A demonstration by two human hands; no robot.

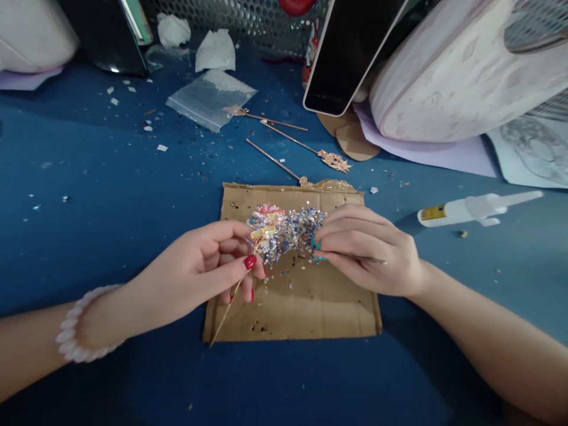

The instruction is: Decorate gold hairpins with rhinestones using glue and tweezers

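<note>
My left hand [208, 260] pinches a thin gold hair stick [226, 313] between thumb and fingers. Its decorated head, with pink and yellow pieces, lies over a pile of small glittery sequins [293, 231] in blue, silver and white. On the pile's right side, my right hand [368, 245] is closed around a slim metal tool [370, 259]; its working tip is hidden among fingers and sequins. Turquoise shows at the right fingertips. Beneath both hands is a piece of brown cardboard [310, 307] with a few loose sequins scattered on it.
Several gold hair sticks [335, 161] lie behind the cardboard, near a clear zip bag [208, 97] of white bits. A white glue bottle [461, 210] lies at right. Farther back are a phone [350, 53], crumpled tissue [216, 50] and a pale patterned object [444, 77].
</note>
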